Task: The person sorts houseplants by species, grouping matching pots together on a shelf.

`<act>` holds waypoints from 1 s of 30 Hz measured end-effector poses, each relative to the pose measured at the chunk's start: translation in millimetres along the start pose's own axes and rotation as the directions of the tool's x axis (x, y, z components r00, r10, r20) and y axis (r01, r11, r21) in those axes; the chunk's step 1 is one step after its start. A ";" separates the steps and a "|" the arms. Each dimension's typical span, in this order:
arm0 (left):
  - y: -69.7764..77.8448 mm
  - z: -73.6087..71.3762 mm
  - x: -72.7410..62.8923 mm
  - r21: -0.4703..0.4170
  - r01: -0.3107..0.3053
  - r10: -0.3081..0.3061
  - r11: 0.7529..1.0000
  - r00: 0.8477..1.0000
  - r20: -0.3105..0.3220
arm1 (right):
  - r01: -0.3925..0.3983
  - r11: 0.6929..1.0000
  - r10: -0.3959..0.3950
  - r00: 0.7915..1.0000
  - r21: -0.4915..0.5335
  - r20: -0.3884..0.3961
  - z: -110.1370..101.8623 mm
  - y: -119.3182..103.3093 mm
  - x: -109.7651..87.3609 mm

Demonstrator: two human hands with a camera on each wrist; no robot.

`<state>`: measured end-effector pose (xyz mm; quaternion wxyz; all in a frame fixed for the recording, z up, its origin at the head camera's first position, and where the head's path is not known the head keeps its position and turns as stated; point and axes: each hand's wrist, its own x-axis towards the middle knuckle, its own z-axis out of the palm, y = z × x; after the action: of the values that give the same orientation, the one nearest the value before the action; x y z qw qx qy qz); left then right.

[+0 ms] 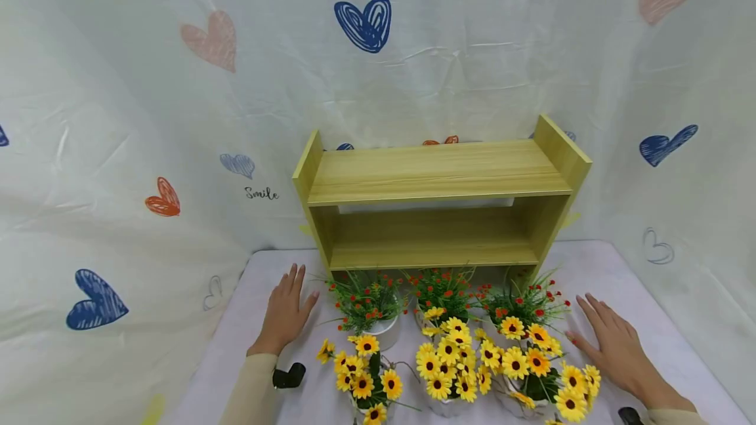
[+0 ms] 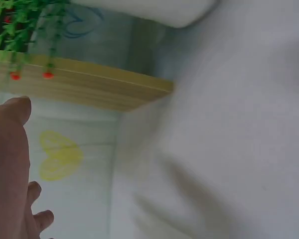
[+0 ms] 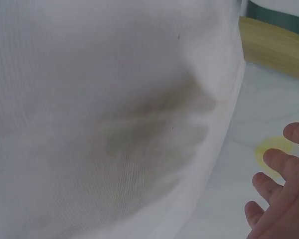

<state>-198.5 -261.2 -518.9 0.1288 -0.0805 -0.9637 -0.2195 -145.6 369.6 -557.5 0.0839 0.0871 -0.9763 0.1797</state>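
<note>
My left hand (image 1: pixel 286 312) is over the left side of the table, palm down with fingers extended, holding nothing. Just right of it stands a white pot (image 1: pixel 385 332) of green grass with small red flowers (image 1: pixel 369 297). My right hand (image 1: pixel 617 349) spreads its fingers over the table's right side, beside a pot of yellow daisy-like flowers (image 1: pixel 534 372). Two more red-flowered plants (image 1: pixel 443 294) stand in the back row. In front of them are further yellow flowers (image 1: pixel 445 366) and, at front left, another yellow bunch (image 1: pixel 365 376). In the right wrist view the fingers (image 3: pixel 284 164) are apart.
A two-tier wooden shelf (image 1: pixel 437 172) stands at the back of the table behind the plants, its boards bare. The white-covered table (image 1: pixel 266 281) meets a white curtain (image 1: pixel 449 71) printed with hearts on the back and both sides.
</note>
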 end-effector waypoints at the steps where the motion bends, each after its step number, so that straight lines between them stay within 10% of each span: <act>1: 1.4 -4.2 2.6 -0.011 -0.001 0.001 1.000 1.000 -0.009 | 0.002 1.000 -0.002 1.000 0.001 0.000 0.2 -1.3 -1.3; 13: 43.3 -80.2 31.5 -0.292 -0.060 -0.007 0.954 0.975 -0.222 | 0.064 0.998 -0.064 0.996 0.011 -0.065 7.0 -8.4 -25.8; 24: 101.8 -125.8 66.6 -0.258 -0.349 0.182 0.901 0.843 -0.506 | 0.085 0.995 -0.084 0.996 -0.047 0.023 8.0 -4.3 -45.9; 30: 117.9 -143.6 76.8 -0.210 -0.395 0.225 0.894 0.803 -0.552 | 0.025 0.999 -0.028 0.996 0.039 0.089 10.8 -7.6 -49.1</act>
<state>-216.2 -212.3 -324.8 0.4008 -0.1969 -0.8195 -0.3592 -97.8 365.4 -574.4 0.0408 0.1095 -0.9742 0.1930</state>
